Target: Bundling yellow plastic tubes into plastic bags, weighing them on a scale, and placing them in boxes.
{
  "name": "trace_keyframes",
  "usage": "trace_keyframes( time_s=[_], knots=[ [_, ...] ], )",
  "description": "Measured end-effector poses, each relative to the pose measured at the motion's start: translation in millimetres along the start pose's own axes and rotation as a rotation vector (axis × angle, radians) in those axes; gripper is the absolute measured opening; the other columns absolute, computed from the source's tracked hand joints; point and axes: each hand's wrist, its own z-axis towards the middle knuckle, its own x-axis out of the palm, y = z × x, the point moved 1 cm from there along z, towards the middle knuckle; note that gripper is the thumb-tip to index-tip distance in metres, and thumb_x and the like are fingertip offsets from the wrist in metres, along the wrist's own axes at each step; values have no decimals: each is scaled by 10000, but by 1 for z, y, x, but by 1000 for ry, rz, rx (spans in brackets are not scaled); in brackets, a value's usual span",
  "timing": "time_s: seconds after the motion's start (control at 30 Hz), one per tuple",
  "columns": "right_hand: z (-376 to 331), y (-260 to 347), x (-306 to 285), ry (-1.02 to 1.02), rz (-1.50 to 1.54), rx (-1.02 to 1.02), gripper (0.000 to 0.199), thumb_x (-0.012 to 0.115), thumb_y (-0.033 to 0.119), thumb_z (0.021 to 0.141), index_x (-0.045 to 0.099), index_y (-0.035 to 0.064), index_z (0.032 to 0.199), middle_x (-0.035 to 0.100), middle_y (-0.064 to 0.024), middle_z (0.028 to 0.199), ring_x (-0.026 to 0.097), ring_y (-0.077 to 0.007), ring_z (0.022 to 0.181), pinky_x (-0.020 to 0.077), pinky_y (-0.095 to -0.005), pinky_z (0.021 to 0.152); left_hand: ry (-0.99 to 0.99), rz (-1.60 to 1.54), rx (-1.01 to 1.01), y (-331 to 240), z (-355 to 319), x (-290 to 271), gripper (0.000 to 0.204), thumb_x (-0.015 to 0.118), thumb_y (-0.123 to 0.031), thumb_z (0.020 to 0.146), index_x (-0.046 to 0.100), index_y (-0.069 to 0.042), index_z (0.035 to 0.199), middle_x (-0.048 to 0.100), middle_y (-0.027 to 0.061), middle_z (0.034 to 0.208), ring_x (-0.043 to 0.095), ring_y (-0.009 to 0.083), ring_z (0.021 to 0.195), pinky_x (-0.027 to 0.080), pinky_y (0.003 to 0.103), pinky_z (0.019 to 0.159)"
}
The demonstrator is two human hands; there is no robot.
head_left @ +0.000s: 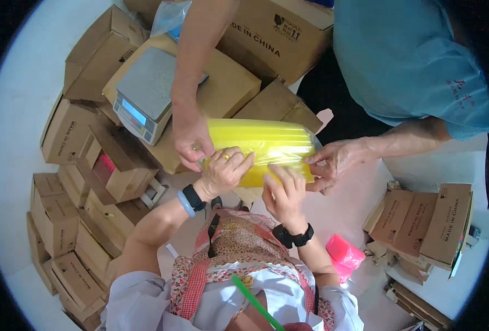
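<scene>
A clear plastic bag of long yellow straw-like tubes (261, 138) is held level in front of me. My left hand (225, 170), with a ring and wristbands, curls its fingers closed on the plastic at the bag's near left part. Against the bag's near side, my right hand (286, 194) has its fingers bent but apart, slightly blurred; I see nothing gripped in it. A co-worker's hand (191, 135) pinches the bag's left end, and the co-worker's other hand (337, 161) supports its right end.
A digital scale (148, 83) rests on a cardboard box beyond my left hand. Stacked cartons (62, 220) fill the left side, with more cartons (421, 220) at right. Pink packages (345, 252) lie on the floor. A green straw-like stick (255, 302) shows near my chest.
</scene>
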Motion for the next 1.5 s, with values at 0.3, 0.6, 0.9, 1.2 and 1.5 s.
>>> trace_keyframes(
  time_s=[0.3,0.6,0.9,1.2,1.5],
  knots=[
    [0,-18,-2,275,-159,98,322,680,129,684,613,64,993,563,-73,1104,532,-279,989,457,-381,804,101,-170,92,-7,-10,-3,406,669,-283,695,608,-82,1043,527,55,918,513,227,917,421,379,792],
    [132,-41,-60,395,-147,67,192,643,130,739,632,31,903,615,-139,860,596,-317,775,485,-381,681,146,-249,94,4,-15,10,441,677,-308,696,580,-50,1041,495,111,1237,471,250,1105,418,391,895],
    [287,-248,15,108,-679,-223,258,507,132,823,528,8,1048,564,-218,1027,536,-371,977,444,-439,800,105,-296,77,14,-2,21,449,650,-330,725,554,-57,1068,522,96,1200,480,242,1108,418,362,922],
    [401,-343,38,-30,-852,25,176,490,123,806,566,17,924,607,-192,856,599,-335,832,476,-454,739,202,-321,-76,22,-1,9,401,659,-270,743,558,-38,1054,492,84,1261,505,259,1095,415,383,937],
    [398,-322,13,418,-1126,84,274,544,315,798,632,96,937,659,-95,923,620,-282,842,472,-426,704,161,-331,-43,21,-9,11,414,645,-289,758,545,-45,1077,476,101,1276,481,264,1122,404,387,953]
  ],
)
